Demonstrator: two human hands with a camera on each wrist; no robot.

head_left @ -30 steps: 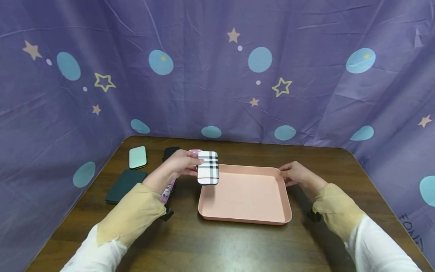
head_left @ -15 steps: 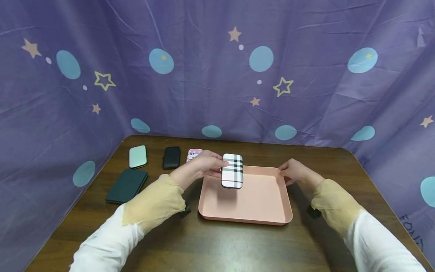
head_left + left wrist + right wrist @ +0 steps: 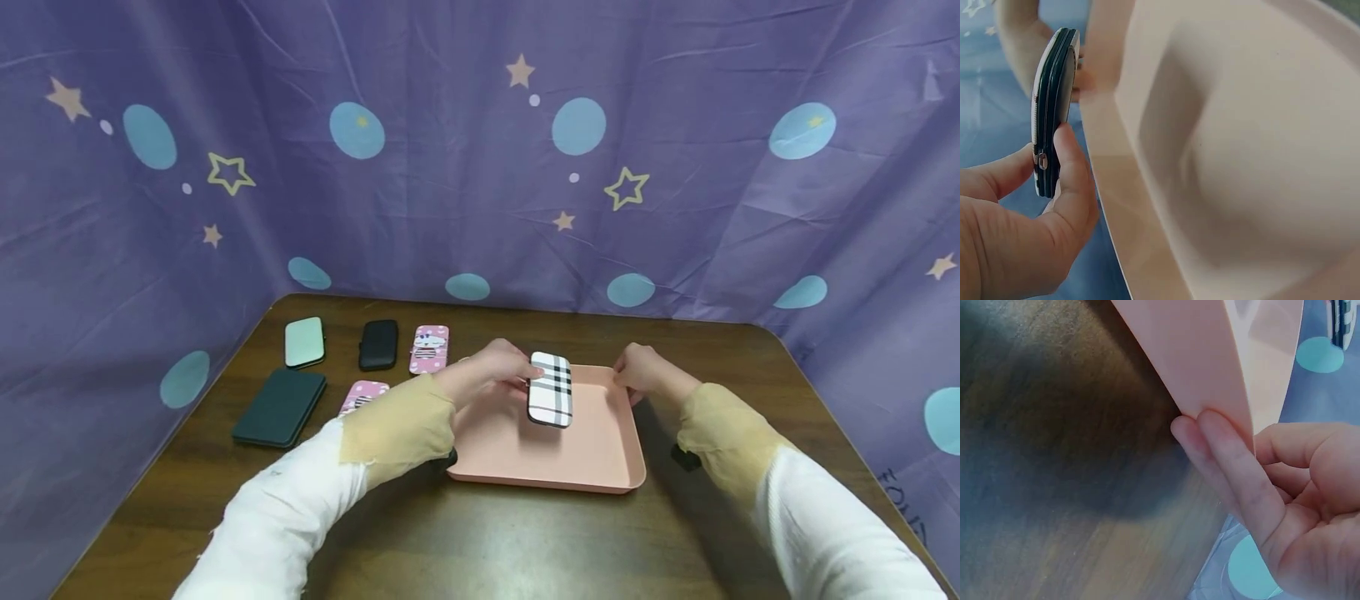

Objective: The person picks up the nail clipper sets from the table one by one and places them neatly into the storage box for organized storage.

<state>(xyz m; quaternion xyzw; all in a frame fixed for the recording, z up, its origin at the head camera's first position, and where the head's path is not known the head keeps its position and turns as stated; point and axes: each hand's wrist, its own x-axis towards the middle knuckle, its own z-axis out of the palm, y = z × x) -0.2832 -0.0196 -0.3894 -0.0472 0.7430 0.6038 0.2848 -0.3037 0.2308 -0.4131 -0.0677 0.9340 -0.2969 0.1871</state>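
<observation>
My left hand (image 3: 497,363) pinches a small flat hard case (image 3: 550,392) with a white, black and grey plaid face, above the pink tray (image 3: 543,483). In the left wrist view the thumb and fingers grip the lower part of the case (image 3: 1054,112), whose dark metal edge and small clasp show. It hangs clear of the tray floor and casts a shadow there. My right hand (image 3: 647,368) holds the tray's far right corner; in the right wrist view its fingers (image 3: 1241,469) lie along the outside of the wall, with the thumb on the inner side.
Left on the wooden table (image 3: 510,542) lie a mint case (image 3: 303,342), a black case (image 3: 378,345), a pink patterned case (image 3: 429,349) and a dark green flat case (image 3: 280,407). The left forearm partly hides another pink case (image 3: 364,393). A purple curtain (image 3: 465,225) stands behind.
My left hand has carried the plaid case rightward, from the tray's left edge to over its middle, and slightly lower. My right hand stays at the tray's corner.
</observation>
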